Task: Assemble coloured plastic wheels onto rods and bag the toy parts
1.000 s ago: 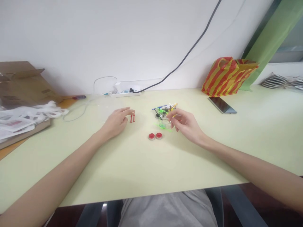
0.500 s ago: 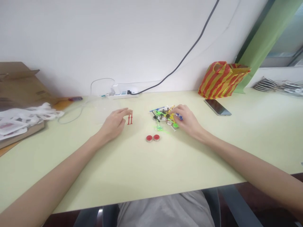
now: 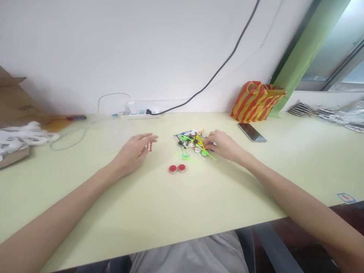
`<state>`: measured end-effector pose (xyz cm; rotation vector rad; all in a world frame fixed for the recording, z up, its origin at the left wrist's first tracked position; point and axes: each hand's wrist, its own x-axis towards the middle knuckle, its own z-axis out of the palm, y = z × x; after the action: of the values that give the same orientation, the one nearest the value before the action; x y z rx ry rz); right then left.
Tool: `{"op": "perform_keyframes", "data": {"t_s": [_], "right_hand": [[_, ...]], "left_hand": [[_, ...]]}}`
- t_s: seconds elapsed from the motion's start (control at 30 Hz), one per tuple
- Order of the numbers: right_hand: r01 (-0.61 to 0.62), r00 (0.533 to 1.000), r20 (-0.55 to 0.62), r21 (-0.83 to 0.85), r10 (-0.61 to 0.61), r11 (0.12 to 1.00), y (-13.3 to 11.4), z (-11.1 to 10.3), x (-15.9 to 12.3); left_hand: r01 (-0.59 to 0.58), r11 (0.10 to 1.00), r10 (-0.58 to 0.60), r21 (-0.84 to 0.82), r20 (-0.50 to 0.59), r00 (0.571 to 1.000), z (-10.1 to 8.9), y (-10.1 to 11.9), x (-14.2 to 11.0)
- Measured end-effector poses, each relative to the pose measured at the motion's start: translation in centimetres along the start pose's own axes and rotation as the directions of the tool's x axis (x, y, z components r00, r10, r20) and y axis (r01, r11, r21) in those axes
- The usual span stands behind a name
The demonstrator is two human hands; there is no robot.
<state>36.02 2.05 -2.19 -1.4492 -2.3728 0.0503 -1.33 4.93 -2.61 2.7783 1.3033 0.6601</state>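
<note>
My left hand (image 3: 133, 152) rests on the table, fingers stretched out and apart, partly covering two thin red plastic sticks (image 3: 151, 147). My right hand (image 3: 223, 146) is at the right side of a small pile of colourful plastic pieces (image 3: 191, 139). Its thumb and fingers are pinched together low among yellow and green pieces; what is between them is too small to make out. A bright green stick (image 3: 211, 156) pokes out just below those fingertips. In front of the pile, two round red-topped pieces with clear rims (image 3: 172, 169) sit side by side.
A phone (image 3: 251, 132) and a red-and-yellow striped bag (image 3: 256, 102) stand behind my right hand. A power strip (image 3: 140, 114) with a black cable lies along the wall. At far left are a cardboard box (image 3: 19, 100) and white strips (image 3: 25, 138).
The view has turned slightly right. My left hand covers more of the red sticks. My right hand's fingers have drawn together at the pile, and a green stick now shows below them.
</note>
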Motion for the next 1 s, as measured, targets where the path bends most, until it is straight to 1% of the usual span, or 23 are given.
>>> {"op": "perform_keyframes", "data": {"t_s": [0.1,0.2,0.27,0.33,0.43,0.5,0.57,0.67,0.77,0.87,0.93,1.0], "right_hand": [[-0.018,1.000,-0.009,-0.030,0.018,0.999,-0.2,0.3,0.0],[-0.010,1.000,-0.015,-0.058,0.009,0.998,-0.4,0.6,-0.1],[-0.016,0.999,-0.029,-0.048,0.014,0.999,-0.5,0.6,0.0],[-0.033,0.997,-0.066,-0.018,0.032,0.999,-0.4,0.6,0.0],[-0.049,0.985,-0.167,-0.013,0.046,0.999,-0.3,0.5,0.0],[-0.045,0.970,-0.243,-0.082,0.024,0.996,-0.2,0.4,0.0],[-0.034,0.960,-0.281,-0.186,-0.020,0.982,-0.1,0.1,-0.1],[-0.033,0.955,-0.287,-0.348,-0.073,0.937,-0.3,-0.5,-0.3],[-0.033,0.951,-0.287,-0.476,-0.120,0.879,-0.4,-1.3,-0.5],[-0.048,0.934,-0.321,-0.545,-0.156,0.837,-0.3,-2.0,-0.6],[-0.088,0.914,-0.374,-0.554,-0.154,0.828,-0.1,-2.2,-0.7],[-0.095,0.905,-0.394,-0.554,-0.161,0.827,0.2,-2.3,-0.6]], "left_hand": [[-0.008,1.000,0.008,-0.003,0.003,1.000,-0.1,0.1,0.0],[-0.024,1.000,0.024,-0.005,0.004,1.000,0.0,0.1,0.0],[-0.022,1.000,0.021,-0.007,0.000,1.000,0.0,0.1,0.0],[-0.014,1.000,0.014,-0.005,-0.002,1.000,0.0,0.1,0.0],[-0.025,1.000,0.025,0.001,-0.004,1.000,-0.1,0.2,0.0],[-0.035,0.999,0.035,0.003,-0.008,0.999,-0.1,0.2,0.0],[-0.036,0.999,0.036,0.003,-0.015,0.999,-0.1,0.3,0.0],[-0.041,0.999,0.041,0.011,-0.026,0.999,-0.1,0.5,0.0],[-0.053,0.998,0.054,0.018,-0.040,0.998,-0.2,0.8,0.0],[-0.060,0.998,0.061,0.023,-0.050,0.997,-0.1,1.1,0.0],[-0.063,0.997,0.065,0.034,-0.049,0.997,0.0,1.3,0.0],[-0.069,0.997,0.071,0.046,-0.049,0.996,0.1,1.4,-0.1]]}}
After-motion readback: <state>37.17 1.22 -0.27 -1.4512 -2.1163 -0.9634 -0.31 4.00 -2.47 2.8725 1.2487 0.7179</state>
